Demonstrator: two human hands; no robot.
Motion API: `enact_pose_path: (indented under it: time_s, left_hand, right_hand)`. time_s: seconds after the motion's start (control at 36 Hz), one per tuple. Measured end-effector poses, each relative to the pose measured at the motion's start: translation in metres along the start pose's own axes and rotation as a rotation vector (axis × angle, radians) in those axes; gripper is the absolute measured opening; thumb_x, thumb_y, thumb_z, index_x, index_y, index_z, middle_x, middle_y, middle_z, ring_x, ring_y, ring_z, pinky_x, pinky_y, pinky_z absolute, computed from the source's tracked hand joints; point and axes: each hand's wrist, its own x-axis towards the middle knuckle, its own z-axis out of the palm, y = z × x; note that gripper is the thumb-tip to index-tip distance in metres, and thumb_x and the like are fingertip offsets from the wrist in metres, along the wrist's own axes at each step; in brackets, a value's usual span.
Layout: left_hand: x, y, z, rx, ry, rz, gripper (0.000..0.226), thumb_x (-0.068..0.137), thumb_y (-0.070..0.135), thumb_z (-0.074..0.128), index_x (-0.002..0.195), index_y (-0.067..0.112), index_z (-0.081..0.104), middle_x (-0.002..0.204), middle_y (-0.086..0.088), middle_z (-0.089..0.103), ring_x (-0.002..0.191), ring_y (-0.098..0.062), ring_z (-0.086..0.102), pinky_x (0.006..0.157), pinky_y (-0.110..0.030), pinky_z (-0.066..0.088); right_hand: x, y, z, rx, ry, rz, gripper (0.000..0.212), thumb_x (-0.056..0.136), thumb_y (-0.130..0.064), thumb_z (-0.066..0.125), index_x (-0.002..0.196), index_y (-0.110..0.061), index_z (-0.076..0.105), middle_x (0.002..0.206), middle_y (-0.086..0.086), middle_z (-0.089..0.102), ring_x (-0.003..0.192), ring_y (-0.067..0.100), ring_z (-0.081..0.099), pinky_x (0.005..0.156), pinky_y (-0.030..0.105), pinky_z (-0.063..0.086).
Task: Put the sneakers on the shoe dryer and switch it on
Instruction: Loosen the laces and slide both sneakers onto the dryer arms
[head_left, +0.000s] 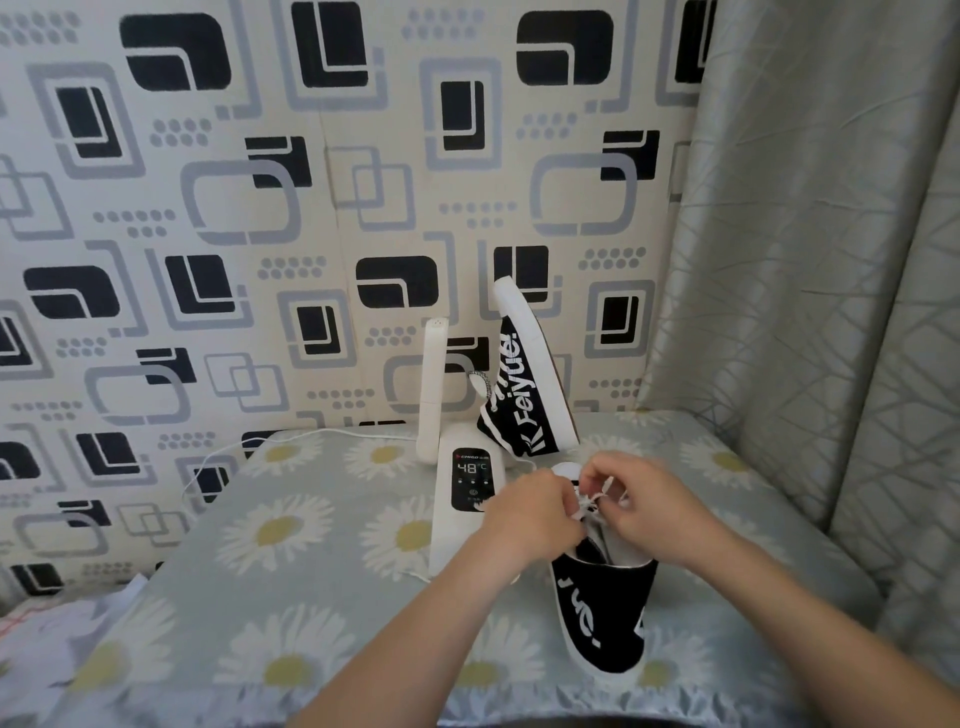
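Observation:
A white shoe dryer (464, 512) stands on the daisy-print table (291, 519); its black panel (471, 478) reads 48°C. Its left tube (432, 389) rises bare. A black sneaker with white lettering (524, 384) hangs toe-up on the right tube. The second black sneaker (605, 613) lies on the table to the right of the dryer's base, heel towards me. My left hand (530, 512) and my right hand (641, 506) meet above its tongue, and each pinches the white laces (592, 501).
A white power cord (223, 452) runs from the dryer to the back left of the table. Patterned wallpaper covers the wall behind. A grey curtain (810, 260) hangs close on the right. Crumpled cloth (57, 618) lies at the lower left.

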Motion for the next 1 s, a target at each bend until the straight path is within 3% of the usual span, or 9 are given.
enact_pose_path:
  time_s: [0.17, 0.39, 0.5, 0.58, 0.67, 0.78, 0.89, 0.94, 1.0]
  left_hand:
    - [0.000, 0.005, 0.001, 0.007, 0.086, -0.043, 0.021, 0.091, 0.032, 0.048, 0.093, 0.025, 0.067, 0.115, -0.001, 0.062, 0.109, -0.028, 0.059, 0.084, -0.036, 0.048]
    - [-0.001, 0.001, 0.011, -0.259, 0.140, -0.183, 0.021, 0.088, 0.023, 0.048, 0.085, 0.018, 0.068, 0.098, -0.005, 0.070, 0.096, -0.029, 0.062, 0.079, -0.033, 0.047]
    - [-0.001, -0.001, 0.015, -0.518, 0.195, -0.154, 0.027, 0.086, 0.009, 0.048, 0.069, 0.019, 0.066, 0.077, 0.003, 0.064, 0.079, -0.015, 0.058, 0.074, -0.028, 0.042]
    - [-0.002, -0.011, 0.005, -0.579, 0.299, -0.113, 0.045, 0.082, -0.007, 0.040, 0.054, 0.024, 0.058, 0.079, 0.005, 0.067, 0.081, -0.006, 0.061, 0.078, -0.022, 0.045]
    - [0.000, -0.020, -0.008, -0.515, 0.224, -0.029, 0.042, 0.083, -0.008, 0.039, 0.062, 0.022, 0.059, 0.078, 0.000, 0.066, 0.073, -0.017, 0.059, 0.072, -0.026, 0.046]
    - [-0.003, -0.008, -0.013, -0.534, 0.180, 0.055, 0.031, 0.088, -0.003, 0.045, 0.082, 0.016, 0.069, 0.065, 0.013, 0.055, 0.052, -0.004, 0.043, 0.054, -0.018, 0.036]
    - [-0.004, -0.002, -0.010, -0.424, 0.059, 0.088, 0.018, 0.089, 0.013, 0.055, 0.092, 0.018, 0.073, 0.092, 0.005, 0.068, 0.075, -0.006, 0.058, 0.073, -0.018, 0.046]
    - [-0.003, -0.005, -0.009, -0.353, 0.018, 0.038, 0.015, 0.086, 0.018, 0.060, 0.093, 0.021, 0.073, 0.105, 0.000, 0.069, 0.095, -0.015, 0.062, 0.086, -0.027, 0.048]
    - [-0.002, -0.008, -0.008, -0.349, 0.005, 0.011, 0.014, 0.084, 0.017, 0.063, 0.091, 0.023, 0.073, 0.105, -0.002, 0.068, 0.102, -0.017, 0.061, 0.088, -0.027, 0.046]
  right_hand:
    - [0.002, 0.001, 0.004, -0.098, 0.008, 0.022, 0.013, 0.079, -0.020, 0.060, 0.085, -0.031, 0.056, 0.082, -0.014, 0.064, 0.076, 0.009, 0.062, 0.072, 0.037, 0.053]
    - [0.004, 0.004, -0.002, -0.098, -0.127, 0.067, 0.023, 0.074, -0.008, 0.062, 0.087, -0.028, 0.063, 0.091, -0.004, 0.066, 0.086, 0.011, 0.063, 0.080, 0.036, 0.053]
    - [0.002, 0.003, -0.004, -0.015, -0.112, 0.073, 0.032, 0.074, -0.001, 0.064, 0.076, -0.032, 0.058, 0.083, -0.007, 0.067, 0.078, 0.001, 0.062, 0.077, 0.020, 0.049]
    - [-0.001, 0.008, -0.005, 0.001, -0.079, 0.117, 0.034, 0.073, 0.005, 0.061, 0.074, -0.030, 0.062, 0.079, -0.013, 0.067, 0.075, -0.007, 0.059, 0.071, 0.004, 0.041]
    - [-0.001, 0.011, -0.005, 0.021, -0.047, 0.146, 0.034, 0.074, 0.005, 0.059, 0.072, -0.028, 0.065, 0.077, -0.013, 0.068, 0.072, -0.009, 0.059, 0.067, 0.000, 0.038]
    - [0.005, 0.005, -0.001, 0.005, -0.048, 0.120, 0.032, 0.075, 0.000, 0.059, 0.071, -0.031, 0.065, 0.078, -0.011, 0.069, 0.074, -0.002, 0.061, 0.067, 0.003, 0.039]
    - [0.007, 0.002, 0.000, -0.002, -0.036, 0.064, 0.035, 0.076, -0.003, 0.061, 0.068, -0.037, 0.058, 0.072, -0.010, 0.067, 0.071, 0.003, 0.061, 0.064, 0.006, 0.040]
    - [0.005, 0.003, 0.000, -0.010, -0.046, 0.056, 0.024, 0.078, -0.008, 0.063, 0.074, -0.032, 0.065, 0.075, -0.005, 0.069, 0.074, 0.009, 0.063, 0.070, 0.018, 0.046]
    - [0.004, 0.004, 0.000, -0.016, -0.060, 0.050, 0.014, 0.079, -0.014, 0.065, 0.079, -0.028, 0.069, 0.075, -0.004, 0.069, 0.074, 0.010, 0.062, 0.072, 0.027, 0.050]
